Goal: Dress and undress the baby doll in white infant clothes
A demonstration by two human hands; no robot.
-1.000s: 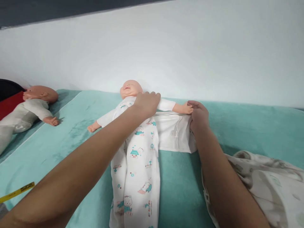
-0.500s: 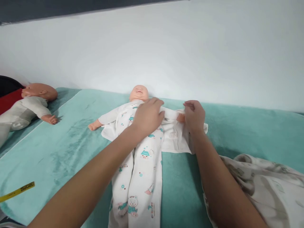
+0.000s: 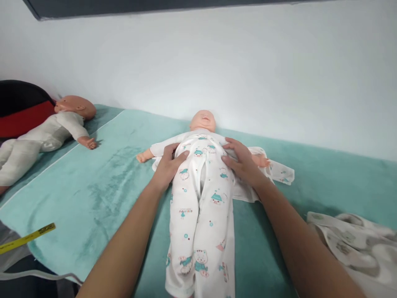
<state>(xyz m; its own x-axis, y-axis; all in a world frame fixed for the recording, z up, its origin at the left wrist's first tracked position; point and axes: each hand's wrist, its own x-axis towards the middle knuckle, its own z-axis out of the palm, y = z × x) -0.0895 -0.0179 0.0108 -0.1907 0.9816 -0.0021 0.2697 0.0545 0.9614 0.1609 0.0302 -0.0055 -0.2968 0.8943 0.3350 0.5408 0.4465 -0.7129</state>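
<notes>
A baby doll [image 3: 203, 120] lies on its back, head toward the wall. White printed baby trousers [image 3: 214, 223] cover its front from the chest down. A white baby top [image 3: 284, 173] is spread beneath the doll, one printed sleeve stretched out to the right. My left hand [image 3: 169, 165] rests at the left side of the chest, thumb on the printed cloth and apart from the fingers. Opposite it, my right hand [image 3: 240, 161] lies on the right side with its fingers spread, next to the doll's bare hand [image 3: 263, 160]. Neither hand visibly grips anything.
A second doll [image 3: 76, 107] lies at the far left beside a red and black object [image 3: 26, 118]. Crumpled patterned cloth [image 3: 356, 244] is at the lower right. Yellow tape [image 3: 27, 238] and a pale cable [image 3: 40, 274] are at the lower left of the green-covered table [image 3: 99, 198].
My right hand has left the doll's hand and come to the side of its chest. My left hand has moved from across the chest to the other side. The view has shifted left.
</notes>
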